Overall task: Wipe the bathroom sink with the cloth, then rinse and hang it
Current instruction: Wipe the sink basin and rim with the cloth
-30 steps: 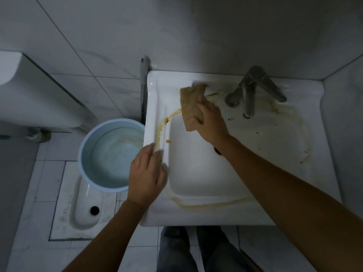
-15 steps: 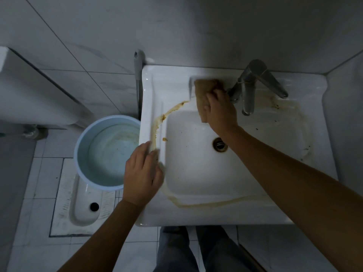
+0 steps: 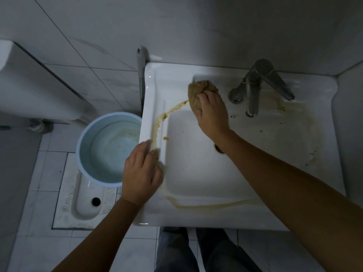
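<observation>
A white square sink (image 3: pixel 196 216) fills the middle of the view, with a brown stain line along its left, back-left and front rim and a faded brown ring on the right. My right hand (image 3: pixel 213 112) presses a bunched tan cloth (image 3: pixel 196 91) onto the back ledge of the sink, just left of the metal tap (image 3: pixel 253 89). My left hand (image 3: pixel 141 171) lies flat on the sink's left rim with fingers together, holding nothing. My right forearm hides most of the drain (image 3: pixel 218 149).
A light blue bucket (image 3: pixel 86 134) stands on the floor left of the sink, partly over a white squat toilet pan (image 3: pixel 78 201). A white cistern (image 3: pixel 29 87) hangs on the left wall. Tiled walls close the back and right. My legs show below the sink.
My right hand moved the cloth from the back-left rim rightward toward the tap, then back left a little. The left hand stayed on the rim.
</observation>
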